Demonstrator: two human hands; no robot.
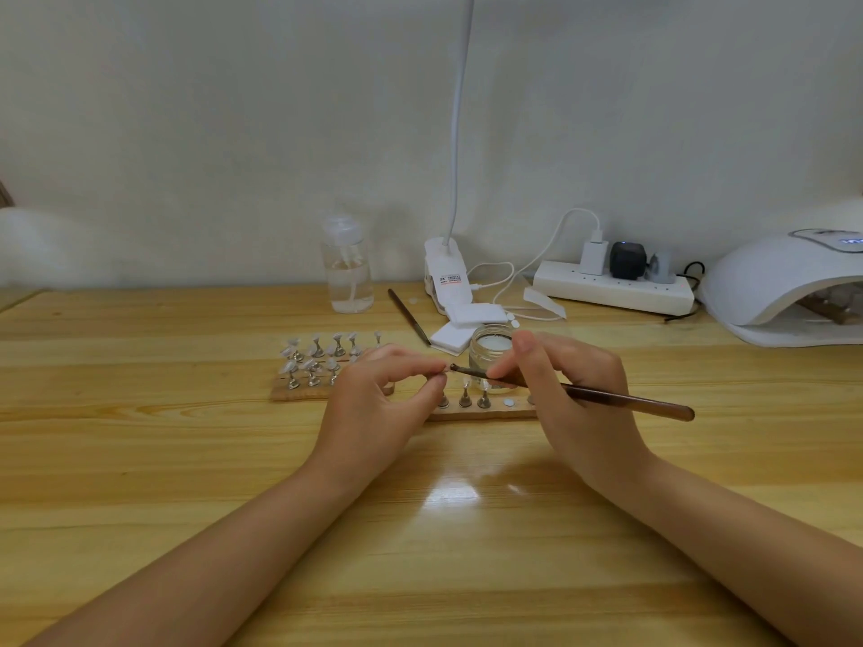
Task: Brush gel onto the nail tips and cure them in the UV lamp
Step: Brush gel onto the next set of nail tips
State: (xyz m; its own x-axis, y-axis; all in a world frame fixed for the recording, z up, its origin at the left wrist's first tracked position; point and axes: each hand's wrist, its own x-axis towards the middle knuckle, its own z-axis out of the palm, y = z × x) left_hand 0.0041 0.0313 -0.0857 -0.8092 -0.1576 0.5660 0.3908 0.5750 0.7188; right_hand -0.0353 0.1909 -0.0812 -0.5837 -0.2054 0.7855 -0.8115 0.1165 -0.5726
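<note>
My right hand (555,389) holds a brown brush (621,400) like a pen, its tip pointing left. My left hand (378,389) pinches something small at the brush tip, probably a nail tip on its stand; my fingers hide it. Behind my hands stands an open glass jar of gel (490,350). A wooden holder board (299,392) on the left carries several nail tips on metal stands (317,354). A second board (481,413) under my hands carries a few stands. The white UV lamp (784,287) sits at the far right.
A clear pump bottle (348,268) stands at the back. Beside it are a clip-on desk lamp (443,273), white pads (467,324), a second brush (408,315) and a power strip (611,287) with cables. All rest on a wooden table (187,459).
</note>
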